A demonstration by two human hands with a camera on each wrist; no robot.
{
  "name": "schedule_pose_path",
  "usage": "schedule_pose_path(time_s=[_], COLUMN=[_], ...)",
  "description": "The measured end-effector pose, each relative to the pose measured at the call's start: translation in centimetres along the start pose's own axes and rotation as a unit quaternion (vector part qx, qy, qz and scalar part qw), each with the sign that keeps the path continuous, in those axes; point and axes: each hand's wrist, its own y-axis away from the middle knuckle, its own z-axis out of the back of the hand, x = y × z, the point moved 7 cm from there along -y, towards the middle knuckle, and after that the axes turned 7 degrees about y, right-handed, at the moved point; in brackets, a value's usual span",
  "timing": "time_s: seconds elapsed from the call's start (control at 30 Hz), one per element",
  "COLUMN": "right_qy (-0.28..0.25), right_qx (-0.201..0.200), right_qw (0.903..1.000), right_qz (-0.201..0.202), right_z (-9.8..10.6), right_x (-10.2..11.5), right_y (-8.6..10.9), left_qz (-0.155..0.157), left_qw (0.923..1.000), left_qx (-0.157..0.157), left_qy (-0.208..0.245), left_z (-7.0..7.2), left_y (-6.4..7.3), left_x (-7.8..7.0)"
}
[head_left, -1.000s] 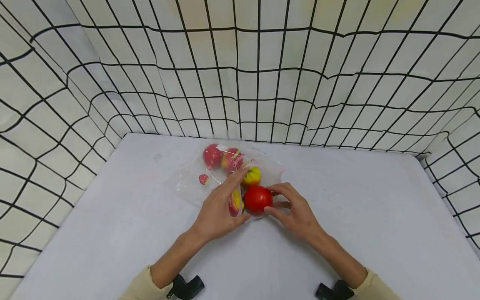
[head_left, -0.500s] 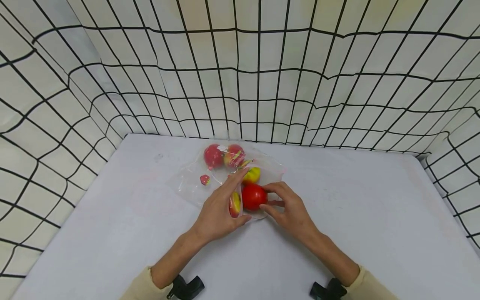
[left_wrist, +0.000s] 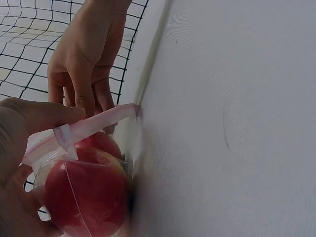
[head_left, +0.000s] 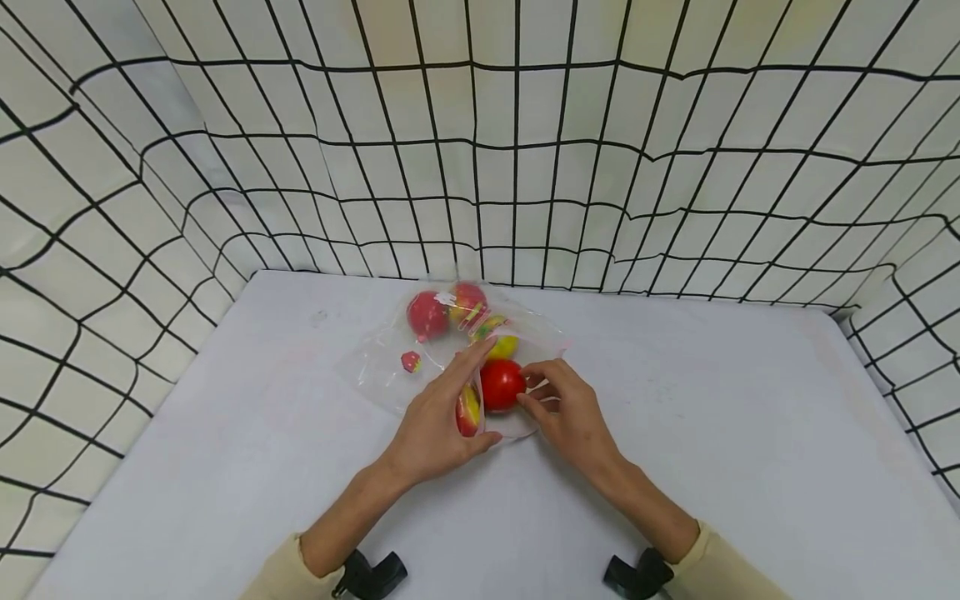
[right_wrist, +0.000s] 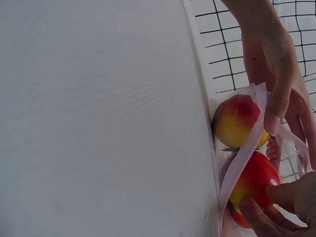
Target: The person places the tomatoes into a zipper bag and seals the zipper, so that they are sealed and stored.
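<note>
A clear zip bag (head_left: pixel 375 375) with a pink-edged mouth lies on the table, its opening towards the person. My left hand (head_left: pixel 431 429) holds the near edge of that mouth, thumb and fingers spread apart along it. At the mouth sits a glossy red tomato (head_left: pixel 501 386), and the bent fingertips of my right hand (head_left: pixel 573 417) press its right side. A red-and-yellow fruit (head_left: pixel 467 410) in the bag is partly covered by my left hand; the right wrist view shows this fruit (right_wrist: pixel 237 121) beside the tomato (right_wrist: pixel 259 177). Deeper inside lie a yellow fruit (head_left: pixel 504 347) and red fruits (head_left: pixel 427 315).
A white table (head_left: pixel 712 433) spreads around the bag. Black netting (head_left: pixel 517 167) over pale walls rises behind it and at both sides. A small strawberry picture (head_left: pixel 410 361) shows on the bag's left part. Dark straps with camera mounts (head_left: pixel 375 575) sit at the wrists.
My right hand has moved left and slightly away from the person, sliding the tomato farther into the bag's mouth. The fruits behind have shifted back a little. My left hand stays almost in place.
</note>
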Motion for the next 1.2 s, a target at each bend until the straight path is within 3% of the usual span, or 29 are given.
schedule_pose_path(time_s=[0.23, 0.5, 0.77, 1.0, 1.2], right_qy=[-0.039, -0.055, -0.055, -0.017, 0.012], right_qx=[0.03, 0.025, 0.004, -0.04, -0.059], right_qw=[0.9987, 0.998, 0.9975, 0.9955, 0.9936], right_qz=[-0.009, 0.016, 0.044, 0.085, 0.095], right_z=[-0.1, 1.7, 3.4, 4.9, 5.6], right_x=[-0.1, -0.8, -1.2, -1.8, -2.3], right_y=[-0.2, -0.2, -0.4, -0.5, -0.8], left_qz=[0.0, -0.011, -0.009, -0.013, -0.017], left_qw=[0.9998, 0.9995, 0.9996, 0.9993, 0.9991], left_qx=[0.008, 0.016, 0.019, 0.023, 0.026], left_qy=[0.016, 0.023, 0.018, 0.027, 0.029], left_z=[0.1, 0.1, 0.2, 0.1, 0.1], left_y=[-0.3, -0.7, -0.5, -0.5, -0.4], left_x=[-0.1, -0.2, 0.1, 0.1, 0.2])
